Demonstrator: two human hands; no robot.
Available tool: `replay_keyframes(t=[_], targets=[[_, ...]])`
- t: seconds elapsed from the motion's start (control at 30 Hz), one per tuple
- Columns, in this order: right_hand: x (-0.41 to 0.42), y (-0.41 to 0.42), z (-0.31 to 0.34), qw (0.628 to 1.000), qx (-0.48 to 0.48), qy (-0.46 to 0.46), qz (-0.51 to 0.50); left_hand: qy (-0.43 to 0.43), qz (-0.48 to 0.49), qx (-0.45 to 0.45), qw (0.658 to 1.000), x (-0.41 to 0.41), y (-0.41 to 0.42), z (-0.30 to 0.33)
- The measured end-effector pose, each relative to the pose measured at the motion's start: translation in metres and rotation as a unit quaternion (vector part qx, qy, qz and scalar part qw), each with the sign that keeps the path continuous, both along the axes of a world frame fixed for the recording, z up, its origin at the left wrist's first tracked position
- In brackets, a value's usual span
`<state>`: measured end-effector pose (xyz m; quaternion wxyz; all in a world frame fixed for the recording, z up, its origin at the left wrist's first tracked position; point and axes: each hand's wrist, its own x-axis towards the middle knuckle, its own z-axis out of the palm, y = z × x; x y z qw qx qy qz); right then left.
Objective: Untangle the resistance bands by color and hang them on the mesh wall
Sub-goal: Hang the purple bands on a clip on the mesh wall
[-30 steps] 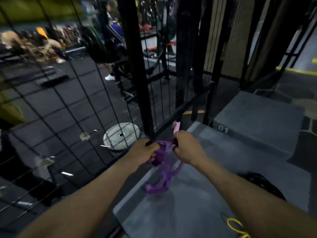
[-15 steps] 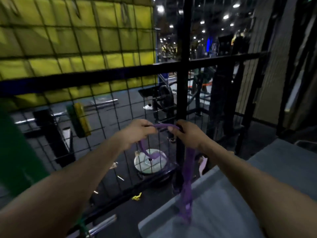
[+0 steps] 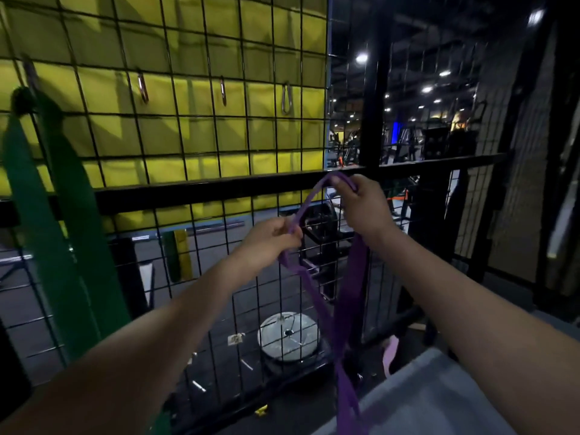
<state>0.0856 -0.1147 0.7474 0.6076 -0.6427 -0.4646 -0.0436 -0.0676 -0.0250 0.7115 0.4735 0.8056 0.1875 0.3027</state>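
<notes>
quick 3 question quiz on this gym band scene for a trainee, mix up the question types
1. True or false: the green band already hangs on the mesh wall.
2. Which hand holds the purple band higher? A) left hand B) right hand C) both level
3. Fill in: the empty clips on the mesh sit ____ both hands.

Key
1. True: it drapes from a high point at the far left.
2. B: the right hand pinches the top of the loop near the black rail.
3. Above.
</notes>
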Motion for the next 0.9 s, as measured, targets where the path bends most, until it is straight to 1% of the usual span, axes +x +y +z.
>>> replay_keyframes(t=[0.1,0.17,0.23,0.33,0.37,0.43,0.53,0.63,0.7,0.73,0.77,0.8,0.83,0.9], targets=[[0.0,0.008,0.009,0.996,0.042,0.072,0.022,-0.013,-0.016,-0.017,1.0,-0.011,-0.003,-0.022],[-0.002,0.014,0.013,0.993,0.054,0.097,0.04,0.011,-0.025,-0.014,1.0,-0.017,0.0,-0.031],[-0.005,0.019,0.018,0.987,0.074,0.132,0.048,0.031,-0.04,-0.032,0.998,-0.022,0.007,-0.034],[-0.005,0.022,0.023,0.98,0.091,0.173,0.035,-0.015,-0.05,-0.086,0.995,-0.028,0.017,-0.023],[-0.005,0.022,0.025,0.981,0.092,0.171,0.03,-0.037,-0.042,-0.096,0.994,-0.031,0.021,-0.014],[-0.004,0.023,0.027,0.987,0.081,0.141,0.02,-0.072,-0.012,-0.086,0.994,-0.039,0.03,0.007],[-0.005,0.024,0.025,0.995,0.028,0.096,0.023,-0.117,0.012,-0.057,0.991,-0.051,0.041,0.043],[-0.014,0.024,0.014,0.993,-0.088,0.067,0.04,-0.131,0.045,-0.005,0.99,-0.057,0.047,0.08],[-0.027,0.025,0.008,0.981,-0.183,0.022,0.06,-0.122,0.056,0.035,0.99,-0.059,0.049,0.1],[-0.035,0.028,0.007,0.973,-0.215,0.001,0.085,-0.111,0.058,0.05,0.991,-0.06,0.05,0.108],[-0.046,0.032,0.008,0.967,-0.222,-0.005,0.123,-0.096,0.054,0.058,0.992,-0.06,0.051,0.115],[-0.059,0.036,0.011,0.966,-0.2,0.013,0.163,-0.077,0.047,0.068,0.994,-0.06,0.051,0.119],[-0.072,0.04,0.017,0.965,-0.157,0.049,0.204,-0.055,0.045,0.078,0.994,-0.061,0.052,0.122],[-0.091,0.048,0.035,0.964,-0.081,0.089,0.236,-0.021,0.032,0.08,0.996,-0.065,0.051,0.125]])
